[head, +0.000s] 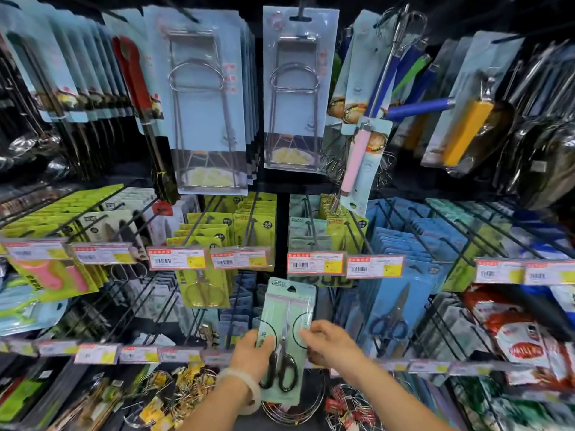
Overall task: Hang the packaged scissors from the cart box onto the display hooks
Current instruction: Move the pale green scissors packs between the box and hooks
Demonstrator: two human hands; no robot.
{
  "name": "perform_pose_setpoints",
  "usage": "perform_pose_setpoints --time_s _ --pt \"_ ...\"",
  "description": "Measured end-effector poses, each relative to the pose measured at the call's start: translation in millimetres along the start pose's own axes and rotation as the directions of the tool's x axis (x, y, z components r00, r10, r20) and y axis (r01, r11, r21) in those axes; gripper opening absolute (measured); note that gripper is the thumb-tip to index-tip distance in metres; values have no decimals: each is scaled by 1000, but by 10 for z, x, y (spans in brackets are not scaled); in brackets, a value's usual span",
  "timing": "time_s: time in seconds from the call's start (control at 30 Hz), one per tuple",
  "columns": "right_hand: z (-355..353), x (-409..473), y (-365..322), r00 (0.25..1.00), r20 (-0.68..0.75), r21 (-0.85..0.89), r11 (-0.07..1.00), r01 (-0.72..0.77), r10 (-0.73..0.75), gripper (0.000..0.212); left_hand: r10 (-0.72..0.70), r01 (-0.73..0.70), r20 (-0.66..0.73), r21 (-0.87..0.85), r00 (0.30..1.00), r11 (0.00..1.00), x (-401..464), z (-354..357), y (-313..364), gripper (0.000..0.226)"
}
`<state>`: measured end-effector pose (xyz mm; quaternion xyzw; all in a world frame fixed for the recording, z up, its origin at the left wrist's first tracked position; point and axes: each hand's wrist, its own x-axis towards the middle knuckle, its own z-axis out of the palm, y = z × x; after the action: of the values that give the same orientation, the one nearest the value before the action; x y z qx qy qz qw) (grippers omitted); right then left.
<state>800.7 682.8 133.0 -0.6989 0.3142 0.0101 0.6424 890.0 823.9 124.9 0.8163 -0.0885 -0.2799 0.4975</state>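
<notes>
Both hands up at the display, holding one packaged scissors [284, 337] between them. Pack is upright, slightly tilted, pale green card with black-handled scissors under clear blister, handles at the bottom.

Left hand [253, 353] is closed on the pack's left edge at mid height, thumb across the front just above the black handles. White bangle [241, 388] on that wrist. Right hand [331, 342] is closed on the right edge, fingertips on the front face, roughly level with the left.

The pack's hang hole, at its top, sits just below the row of price tags [315, 262], under the gap between two hook columns. It is not on any hook; it hangs in front of the lower pegs.

Directly above and behind: a hook [311, 225] carrying matching pale green packs, tag at its front end. Left of it, hooks with yellow-green scissors packs [203, 290]. Right, blue scissors packs [393, 309].

Top row: wire-rack blister packs [297, 88], whisks with coloured handles to the right. Cart box is out of frame.
</notes>
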Motion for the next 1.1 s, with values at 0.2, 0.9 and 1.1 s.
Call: perform_pose_setpoints --time_s 0.2,0.9,1.1 --pt "-150 -36 -41 971 -188 27 988 155 -147 22 118 -119 -24 -15 993 993 17 248 199 12" --pt "-312 411 -215 936 -303 -188 974 126 -179 36 21 -22 23 21 1000 1000 396 302 528 51" --pt "-493 271 43 936 -352 -441 884 -153 -14 55 42 -111 145 510 989 853 277 318 351 67"
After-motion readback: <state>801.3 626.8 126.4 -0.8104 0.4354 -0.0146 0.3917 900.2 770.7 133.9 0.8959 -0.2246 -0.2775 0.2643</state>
